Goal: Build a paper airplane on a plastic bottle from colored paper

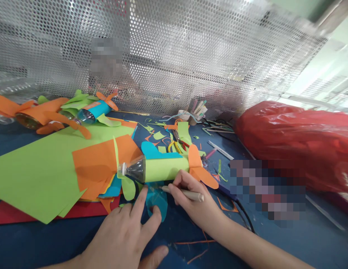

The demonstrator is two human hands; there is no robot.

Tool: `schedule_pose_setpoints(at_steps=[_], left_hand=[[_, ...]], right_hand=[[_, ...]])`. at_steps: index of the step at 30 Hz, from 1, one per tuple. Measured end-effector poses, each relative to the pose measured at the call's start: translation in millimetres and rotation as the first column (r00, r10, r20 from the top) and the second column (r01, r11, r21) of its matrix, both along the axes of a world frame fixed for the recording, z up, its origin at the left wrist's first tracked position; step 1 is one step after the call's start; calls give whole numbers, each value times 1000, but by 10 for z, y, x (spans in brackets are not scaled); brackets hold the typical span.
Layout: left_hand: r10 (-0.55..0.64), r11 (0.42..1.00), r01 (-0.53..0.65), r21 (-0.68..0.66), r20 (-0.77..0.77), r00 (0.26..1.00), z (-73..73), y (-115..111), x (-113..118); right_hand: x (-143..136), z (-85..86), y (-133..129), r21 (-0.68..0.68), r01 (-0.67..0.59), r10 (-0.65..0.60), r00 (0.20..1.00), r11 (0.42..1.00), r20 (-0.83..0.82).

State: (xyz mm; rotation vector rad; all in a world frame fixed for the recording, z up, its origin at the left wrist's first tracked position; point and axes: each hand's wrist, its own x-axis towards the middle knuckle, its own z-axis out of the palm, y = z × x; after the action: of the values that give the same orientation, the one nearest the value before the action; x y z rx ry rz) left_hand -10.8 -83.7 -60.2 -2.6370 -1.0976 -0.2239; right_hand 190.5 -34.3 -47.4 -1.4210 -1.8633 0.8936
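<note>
A plastic bottle wrapped in light green paper (pixel 162 168) lies on its side, its capped neck to the left. Orange paper pieces (pixel 205 176) stick out at its base, and a green paper blade (pixel 128 188) hangs by the cap. One blue paper wing (pixel 153 150) shows on its far side, another blue wing (pixel 159 209) on the near side. My left hand (pixel 126 231) rests with fingers spread, index and middle fingertips at the near wing. Gripped in my right hand (pixel 194 186) is a pale pen (pixel 197 195), its tip at that wing close to the bottle.
Green and orange paper sheets (pixel 36 172) are stacked at left, with other paper-covered bottles (pixel 98 111) behind. Paper scraps and yellow-handled pliers (pixel 171 146) lie beyond the bottle. A red plastic bag (pixel 297 138) bulges at right; a black cable (pixel 245 213) and perforated metal screen (pixel 176 56) are also visible.
</note>
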Motion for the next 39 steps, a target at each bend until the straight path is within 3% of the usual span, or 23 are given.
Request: schedule_pose_setpoints(at_steps=[13, 19, 39], left_hand=[[16, 1000, -16, -8, 9, 1000, -11, 8, 9], [24, 1000, -23, -15, 12, 1000, -5, 7, 16], [-5, 1000, 5, 6, 5, 1000, -20, -2, 4]], right_hand=[[-8, 14, -9, 4, 14, -14, 1000, 1000, -5], [4, 9, -17, -15, -60, 58, 995, 998, -79], [4, -6, -16, -34, -83, 82, 996, 996, -25]])
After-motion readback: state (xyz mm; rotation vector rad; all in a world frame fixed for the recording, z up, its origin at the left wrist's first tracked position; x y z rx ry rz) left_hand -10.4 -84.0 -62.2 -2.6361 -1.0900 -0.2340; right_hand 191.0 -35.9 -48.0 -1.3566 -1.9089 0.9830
